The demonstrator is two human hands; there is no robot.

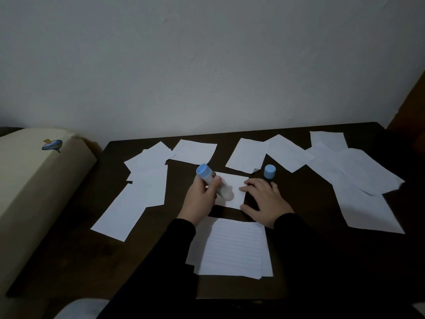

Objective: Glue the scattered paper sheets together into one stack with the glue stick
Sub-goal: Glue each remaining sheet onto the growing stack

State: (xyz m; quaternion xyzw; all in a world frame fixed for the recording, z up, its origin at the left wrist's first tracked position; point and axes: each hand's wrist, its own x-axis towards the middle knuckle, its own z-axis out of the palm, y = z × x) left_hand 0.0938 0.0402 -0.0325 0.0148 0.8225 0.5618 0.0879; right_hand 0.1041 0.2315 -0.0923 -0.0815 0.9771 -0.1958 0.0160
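- Mostly flat, thin white sheets lie scattered over the dark matte surface (299, 203), some faintly lined.
- Left hand (202, 199) is wrapped around the glue stick (215, 183), a smooth cylinder with a blue end, tilted with its tip on a small sheet (232, 189).
- Right hand (264, 201) lies flat, fingers spread, pressing that sheet's right edge, holding nothing.
- Round blue cap (269, 172) stands upright just beyond the right hand.
- Lined stack (232, 249) lies nearest the person, between the black sleeves.

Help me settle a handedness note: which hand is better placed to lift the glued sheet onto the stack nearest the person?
Probably the right hand. It lies flat on the small sheet with nothing in it, just above the lined stack. The left hand is wrapped round the glue stick.
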